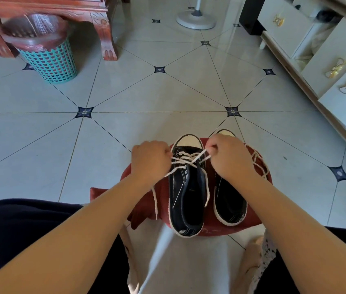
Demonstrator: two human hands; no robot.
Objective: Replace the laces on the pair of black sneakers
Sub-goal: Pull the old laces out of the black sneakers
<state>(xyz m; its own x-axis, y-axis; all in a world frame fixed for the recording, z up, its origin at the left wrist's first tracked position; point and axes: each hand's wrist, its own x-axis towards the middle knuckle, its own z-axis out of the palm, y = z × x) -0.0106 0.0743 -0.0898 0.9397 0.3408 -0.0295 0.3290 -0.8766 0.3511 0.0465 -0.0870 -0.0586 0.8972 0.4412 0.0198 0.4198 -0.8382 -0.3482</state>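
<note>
Lower centre of the frame, our left hand (149, 157) and right hand (228, 158) each pinched a strand of the white lace (189, 160) over one black sneaker (177, 187).

2 black sneakers (185, 187), white stitching, toe caps, soles; white laces (189, 160). Dark red stool (214, 230). Pale grey floor (146, 92), navy diamond insets (159, 69). Teal lattice bin (51, 62), pink liner (30, 42). Red-brown carved table (104, 28). Cream cabinet (337, 39), gold bow handles (336, 67).

Soft, even daylight fills the room. The glossy floor tiles (150, 96) carry pale glare up top. Wide-angle distortion bends the edges; the bin (40, 45) is motion-blurred.
</note>
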